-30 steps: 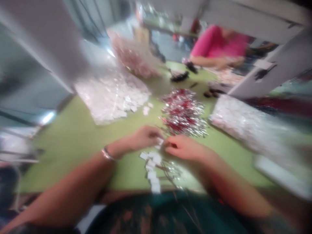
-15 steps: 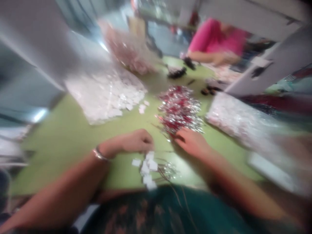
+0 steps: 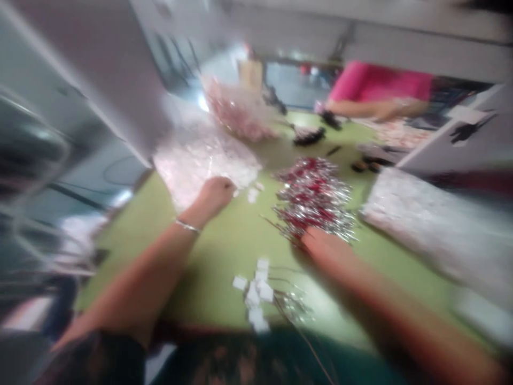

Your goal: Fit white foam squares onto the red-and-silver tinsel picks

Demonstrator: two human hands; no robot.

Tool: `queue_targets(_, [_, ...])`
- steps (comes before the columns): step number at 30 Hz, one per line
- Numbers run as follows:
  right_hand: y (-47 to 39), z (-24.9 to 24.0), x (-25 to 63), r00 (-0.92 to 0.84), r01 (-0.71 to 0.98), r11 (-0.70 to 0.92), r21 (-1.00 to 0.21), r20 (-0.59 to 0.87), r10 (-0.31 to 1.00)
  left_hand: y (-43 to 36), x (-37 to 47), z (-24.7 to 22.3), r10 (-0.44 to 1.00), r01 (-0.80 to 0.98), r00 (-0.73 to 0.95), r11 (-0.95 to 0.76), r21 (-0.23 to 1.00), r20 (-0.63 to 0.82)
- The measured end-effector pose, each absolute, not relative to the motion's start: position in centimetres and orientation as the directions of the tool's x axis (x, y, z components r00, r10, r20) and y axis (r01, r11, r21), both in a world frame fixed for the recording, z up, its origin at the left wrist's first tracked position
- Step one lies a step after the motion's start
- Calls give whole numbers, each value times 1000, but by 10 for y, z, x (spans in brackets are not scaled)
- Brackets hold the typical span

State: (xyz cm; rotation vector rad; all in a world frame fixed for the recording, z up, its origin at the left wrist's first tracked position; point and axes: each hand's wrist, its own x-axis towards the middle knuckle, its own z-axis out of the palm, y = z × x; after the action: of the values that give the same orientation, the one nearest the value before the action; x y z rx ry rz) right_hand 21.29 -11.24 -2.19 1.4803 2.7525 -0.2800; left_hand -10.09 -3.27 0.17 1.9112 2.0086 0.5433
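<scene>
Red-silver pile [image 3: 316,193] | against right grip [image 3: 325,244] | white pieces [image 3: 253,195] | beside left grip [image 3: 216,195]

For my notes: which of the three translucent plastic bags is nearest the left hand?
The white-filled bag on the left: the left hand is at its near edge; the pink-filled bag lies farther back, the whitish bag far right.

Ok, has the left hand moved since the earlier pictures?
Yes: the left hand went forward and leftward, from beside the near white squares to the left white bag.
</scene>
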Motion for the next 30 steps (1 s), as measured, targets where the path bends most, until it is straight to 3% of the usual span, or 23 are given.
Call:
queue_targets(3, [-99, -4, 220, -529, 803, 483, -349, -46, 847, -27, -90, -2, 997, 875, -78, 57, 480, 22])
queue_targets(6, [-81, 12, 227, -427, 750, 344, -565, -17, 904, -27, -69, -12, 1000, 913, -13, 9, 408, 7])
queue_targets(9, [-72, 13, 232, -305, 717, 219, -661, -15, 952, -30, -57, -25, 999, 932, 36, -32, 361, -4])
queue_targets(12, [-76, 6, 233, -251, 753, 225, -619, 45, 967, -34, -58, -35, 996, 933, 81, -93, 349, 47])
queue_targets(16, [-92, 2, 226, -384, 757, 378, -533, 105, 917, -36, -67, -42, 983, 917, 149, -177, 359, 105])
queue_targets(22, [-112, 0, 198, -454, 852, 414, -322, -59, 889, -43, -74, -43, 962, 883, 189, -254, 395, 197])
queue_targets(25, [-120, -5, 184, -440, 879, 411, -240, -80, 894, -51, -77, -37, 975, 797, 105, -199, 570, 194])
queue_targets(28, [-124, -10, 174, -384, 919, 366, -147, -117, 916, -60, -77, -30, 998, 534, 55, -19, 845, -12])
queue_targets(30, [-124, -14, 170, -363, 931, 352, -94, -153, 919, -66, -75, -28, 985, 318, 118, 84, 944, -127])
